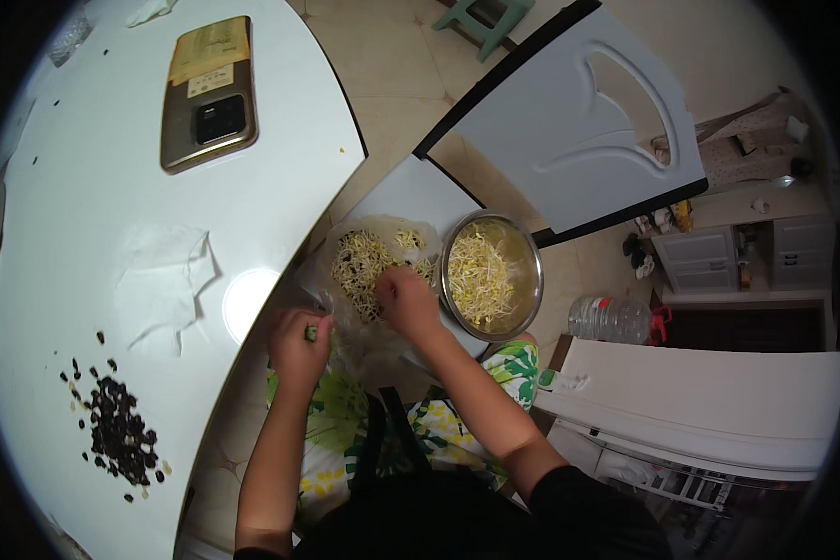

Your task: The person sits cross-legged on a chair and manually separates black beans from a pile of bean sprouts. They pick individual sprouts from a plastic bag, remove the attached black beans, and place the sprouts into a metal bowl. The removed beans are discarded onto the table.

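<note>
My right hand [407, 297] reaches down into bean sprouts [360, 262] lying in a clear plastic bag [343, 343] on a white chair seat [409, 185]. Its fingertips are hidden, so whether they pinch a sprout does not show. Left of the bag, my left hand [299, 346] is curled, thumb and fingers close to the bag's edge; a bit of green shows between them. I cannot make out what it grips. Beside the bag, to the right, stands a round steel bowl [530, 280] with pale, yellow-headed bean sprouts [477, 276] in it.
On the white table [273, 189] at left lie a smartphone [210, 98], a crumpled tissue [164, 287] and a pile of dark seed hulls [119, 430]. The chair's backrest [567, 133] rises beyond the bowl. A large water bottle [612, 320] and a green stool [486, 28] are farther off.
</note>
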`<act>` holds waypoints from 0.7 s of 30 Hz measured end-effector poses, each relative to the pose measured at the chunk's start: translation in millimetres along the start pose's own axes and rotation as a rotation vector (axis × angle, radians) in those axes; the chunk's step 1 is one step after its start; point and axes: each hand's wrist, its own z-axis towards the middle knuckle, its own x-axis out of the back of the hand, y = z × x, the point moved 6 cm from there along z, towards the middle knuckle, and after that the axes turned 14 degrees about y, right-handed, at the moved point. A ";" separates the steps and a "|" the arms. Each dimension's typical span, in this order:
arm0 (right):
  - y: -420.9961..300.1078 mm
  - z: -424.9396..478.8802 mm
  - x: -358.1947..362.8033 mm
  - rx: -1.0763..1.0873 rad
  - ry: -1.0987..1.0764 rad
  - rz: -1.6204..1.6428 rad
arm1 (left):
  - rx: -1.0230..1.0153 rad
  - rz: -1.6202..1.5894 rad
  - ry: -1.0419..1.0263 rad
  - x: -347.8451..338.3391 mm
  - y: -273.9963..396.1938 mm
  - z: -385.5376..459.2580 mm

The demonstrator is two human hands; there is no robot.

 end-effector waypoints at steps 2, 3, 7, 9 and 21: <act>-6.9 7.6 28.3 -0.115 0.074 0.236 | -0.009 -0.016 0.038 6.1 2.6 -3.0; -1.8 7.3 33.0 -0.216 0.059 0.384 | -0.016 -0.031 0.053 7.1 4.8 -5.0; -7.2 4.2 56.8 -0.551 -0.048 0.894 | -0.004 -0.104 0.095 15.1 10.5 -13.5; -15.9 1.4 70.7 -0.616 -0.052 0.988 | 0.017 -0.168 0.146 19.7 12.2 -18.3; -8.4 -32.1 89.5 -0.636 0.008 1.081 | 0.239 -0.347 0.269 8.4 45.7 -62.8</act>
